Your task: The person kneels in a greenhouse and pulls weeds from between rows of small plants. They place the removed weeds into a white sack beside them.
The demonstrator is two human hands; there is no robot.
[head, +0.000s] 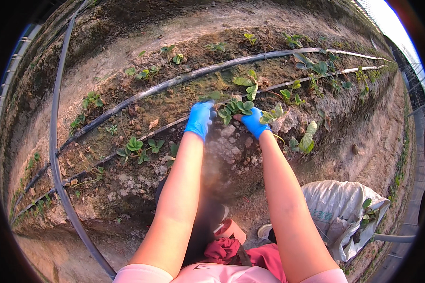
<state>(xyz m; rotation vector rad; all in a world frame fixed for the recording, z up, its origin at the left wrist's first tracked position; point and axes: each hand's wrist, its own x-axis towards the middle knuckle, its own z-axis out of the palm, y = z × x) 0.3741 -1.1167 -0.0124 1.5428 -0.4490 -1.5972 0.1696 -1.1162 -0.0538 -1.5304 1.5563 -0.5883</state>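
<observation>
Both my hands wear blue gloves and reach over a soil bed with low strawberry-like plants. My left hand (200, 118) is near the thin drip line (173, 123), blurred at the fingers beside a leaf; whether it grips anything is unclear. My right hand (252, 122) touches a clump of green leaves (235, 108), a fingertip or thumb bare at its left side; its grip is partly hidden by the leaves. Another leafy sprig (273, 114) lies over the right wrist side. Stones and loose soil (228, 131) show between the hands.
A thick black hose (184, 76) runs along the bed; another pipe (55, 123) crosses at left. A white woven sack (334, 201) with some plants stands at lower right. A pink container (232, 228) and red cloth (225, 249) are near my feet. More plants (134, 144) dot the bed.
</observation>
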